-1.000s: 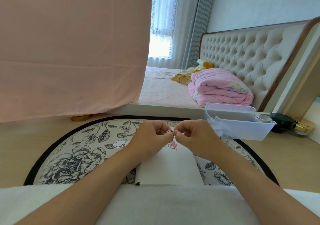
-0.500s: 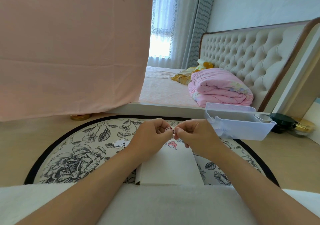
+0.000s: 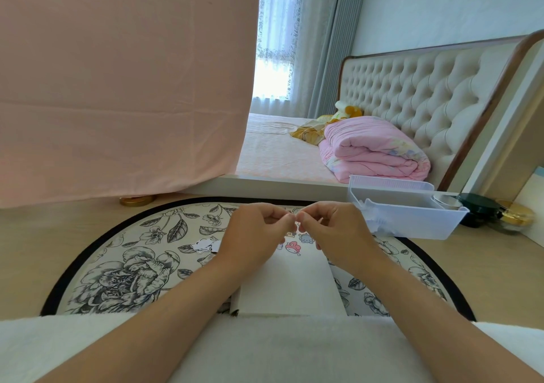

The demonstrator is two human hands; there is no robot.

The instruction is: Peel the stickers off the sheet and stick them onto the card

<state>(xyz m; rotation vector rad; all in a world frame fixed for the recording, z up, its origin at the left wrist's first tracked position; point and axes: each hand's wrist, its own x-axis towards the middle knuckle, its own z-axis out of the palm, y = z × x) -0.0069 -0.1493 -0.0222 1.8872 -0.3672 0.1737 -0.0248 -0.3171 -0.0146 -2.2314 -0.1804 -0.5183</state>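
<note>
Round floral mat [image 3: 123, 270] underneath; white plastic basket [image 3: 412, 223] right of the hands, cut white sticker sheet [image 3: 203, 245] to the left. White rectangular card [image 3: 294, 282] flat beneath the wrists, cartoon stickers [image 3: 293, 247] at its far end, just below the fingertips [image 3: 287, 219]. Left hand [image 3: 256, 235] and right hand [image 3: 335, 232] raised, fingers curled, tips pinched together; contents indiscernible.

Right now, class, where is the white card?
In the head view, the white card lies centre on the floral mat, just nearer the person than the left hand and right hand.
</note>
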